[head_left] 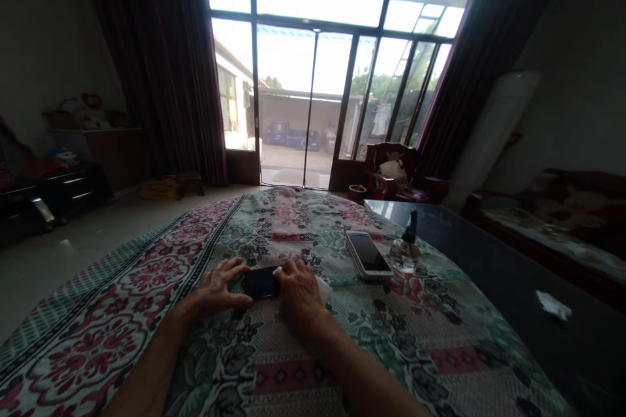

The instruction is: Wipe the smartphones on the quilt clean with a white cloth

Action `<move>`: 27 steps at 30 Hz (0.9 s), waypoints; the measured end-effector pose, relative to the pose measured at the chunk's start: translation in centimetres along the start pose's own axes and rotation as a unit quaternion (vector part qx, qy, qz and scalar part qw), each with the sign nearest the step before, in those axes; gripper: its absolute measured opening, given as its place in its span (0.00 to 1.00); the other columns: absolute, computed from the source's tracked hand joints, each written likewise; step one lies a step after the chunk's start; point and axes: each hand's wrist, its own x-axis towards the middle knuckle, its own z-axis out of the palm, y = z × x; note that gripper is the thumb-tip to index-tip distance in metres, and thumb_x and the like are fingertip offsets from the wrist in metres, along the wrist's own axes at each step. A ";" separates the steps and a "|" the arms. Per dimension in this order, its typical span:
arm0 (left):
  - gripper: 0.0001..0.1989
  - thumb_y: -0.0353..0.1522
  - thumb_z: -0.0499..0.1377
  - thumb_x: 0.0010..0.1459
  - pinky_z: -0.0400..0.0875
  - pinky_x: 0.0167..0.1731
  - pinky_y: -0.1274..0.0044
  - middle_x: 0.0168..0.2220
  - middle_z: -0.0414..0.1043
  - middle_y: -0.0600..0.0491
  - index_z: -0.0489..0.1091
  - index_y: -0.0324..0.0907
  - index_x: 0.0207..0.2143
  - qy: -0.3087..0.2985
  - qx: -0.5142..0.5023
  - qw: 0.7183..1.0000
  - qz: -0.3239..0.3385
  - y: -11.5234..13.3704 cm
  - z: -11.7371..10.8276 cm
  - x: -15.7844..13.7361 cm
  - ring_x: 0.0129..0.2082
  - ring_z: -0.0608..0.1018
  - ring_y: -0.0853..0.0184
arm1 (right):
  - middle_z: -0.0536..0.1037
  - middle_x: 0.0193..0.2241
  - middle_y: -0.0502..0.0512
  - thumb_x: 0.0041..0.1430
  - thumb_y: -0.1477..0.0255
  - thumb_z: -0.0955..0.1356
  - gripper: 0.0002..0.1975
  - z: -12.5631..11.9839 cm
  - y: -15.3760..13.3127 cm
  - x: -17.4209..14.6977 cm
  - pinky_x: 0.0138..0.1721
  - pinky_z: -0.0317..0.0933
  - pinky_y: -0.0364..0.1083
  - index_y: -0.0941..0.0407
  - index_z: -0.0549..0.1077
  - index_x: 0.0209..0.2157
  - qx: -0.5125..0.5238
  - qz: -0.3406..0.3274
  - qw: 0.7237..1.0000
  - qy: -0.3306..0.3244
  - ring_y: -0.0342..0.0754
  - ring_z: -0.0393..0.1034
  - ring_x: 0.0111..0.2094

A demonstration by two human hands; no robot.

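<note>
A dark smartphone (261, 282) lies screen up on the patterned cloth (288, 339) in front of me. My left hand (218, 287) holds its left end, thumb at the near edge and fingers at the far edge. Over the phone's right end, my right hand (299, 290) is closed on a white tissue (323, 290), which sticks out beyond the hand and at the fingertips. The fingers partly hide the tissue and that end of the phone. To the right lies a white-framed phone (369, 254), with a clear spray bottle (407, 249) with a black nozzle standing next to it.
A dark glossy table (508, 287) is on the right, with a crumpled white tissue (553, 305) on it. Beyond the cloth stands a wooden armchair (391, 172) by the glass doors (286, 111). A wooden sofa (562, 215) is at the far right, and dark curtains (161, 65) hang at the sides.
</note>
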 end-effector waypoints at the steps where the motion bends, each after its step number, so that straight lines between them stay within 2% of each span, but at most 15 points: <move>1: 0.36 0.50 0.63 0.45 0.46 0.64 0.58 0.68 0.51 0.50 0.66 0.51 0.58 -0.005 0.004 1.000 0.000 0.0 -0.1 0.0 0.68 0.49 0.48 | 0.72 0.44 0.58 0.56 0.70 0.68 0.12 -0.3 0.9 -0.3 0.46 0.53 0.50 0.54 0.75 0.43 -0.002 0.020 1.000 0.004 0.55 0.62 0.46; 5: 0.38 0.51 0.62 0.45 0.46 0.64 0.59 0.68 0.50 0.50 0.65 0.51 0.59 -0.016 0.014 1.000 -0.001 0.0 -0.4 0.0 0.68 0.49 0.48 | 0.73 0.43 0.57 0.60 0.77 0.61 0.15 -0.9 3.7 -1.0 0.45 0.52 0.49 0.52 0.76 0.43 -0.007 0.094 0.995 0.034 0.53 0.63 0.45; 8: 0.38 0.49 0.62 0.45 0.47 0.64 0.62 0.68 0.51 0.49 0.65 0.48 0.59 -0.015 0.016 1.000 -0.009 0.4 -0.4 -0.1 0.68 0.49 0.49 | 0.73 0.44 0.57 0.60 0.78 0.61 0.16 -0.5 4.5 -1.3 0.46 0.52 0.47 0.52 0.75 0.45 0.007 0.124 0.991 0.051 0.52 0.64 0.45; 11: 0.40 0.44 0.62 0.46 0.50 0.63 0.62 0.68 0.51 0.46 0.61 0.43 0.61 0.004 0.020 1.000 -0.002 1.9 -0.1 -0.1 0.67 0.52 0.49 | 0.73 0.43 0.56 0.60 0.78 0.61 0.16 0.0 4.6 -1.4 0.47 0.52 0.46 0.52 0.75 0.45 0.035 0.128 0.988 0.074 0.51 0.64 0.45; 13: 0.42 0.41 0.62 0.45 0.51 0.63 0.62 0.67 0.53 0.46 0.59 0.43 0.63 0.030 0.030 0.999 0.022 3.7 0.3 0.1 0.66 0.54 0.48 | 0.74 0.42 0.55 0.60 0.78 0.61 0.16 0.1 4.6 -1.3 0.47 0.53 0.45 0.52 0.76 0.44 0.050 0.132 0.987 0.082 0.50 0.65 0.45; 16: 0.36 0.41 0.63 0.45 0.52 0.62 0.63 0.64 0.59 0.46 0.65 0.47 0.59 0.049 0.045 0.995 0.071 6.6 0.9 0.7 0.64 0.60 0.50 | 0.75 0.42 0.55 0.60 0.79 0.61 0.17 0.0 4.7 -1.3 0.47 0.54 0.44 0.52 0.76 0.43 0.063 0.137 0.985 0.086 0.49 0.66 0.44; 20: 0.33 0.45 0.64 0.45 0.55 0.60 0.62 0.61 0.64 0.46 0.69 0.47 0.55 0.047 0.040 0.992 0.107 9.3 1.4 1.8 0.60 0.65 0.49 | 0.75 0.41 0.55 0.59 0.80 0.61 0.17 0.0 4.9 -1.3 0.48 0.55 0.43 0.52 0.77 0.43 0.070 0.138 0.983 0.096 0.49 0.66 0.44; 24: 0.25 0.45 0.63 0.46 0.59 0.58 0.64 0.55 0.72 0.51 0.73 0.51 0.48 0.035 0.026 0.992 0.118 10.1 1.6 2.8 0.56 0.69 0.51 | 0.75 0.41 0.55 0.58 0.80 0.60 0.17 0.4 5.5 -1.2 0.48 0.55 0.43 0.53 0.76 0.43 0.081 0.126 0.983 0.106 0.48 0.67 0.44; 27: 0.29 0.41 0.65 0.43 0.61 0.56 0.66 0.55 0.71 0.52 0.72 0.51 0.51 0.027 0.019 0.993 0.114 9.6 1.5 3.0 0.56 0.70 0.52 | 0.75 0.42 0.56 0.58 0.80 0.61 0.19 0.5 5.8 -1.2 0.49 0.55 0.43 0.55 0.73 0.48 0.089 0.120 0.982 0.119 0.48 0.67 0.45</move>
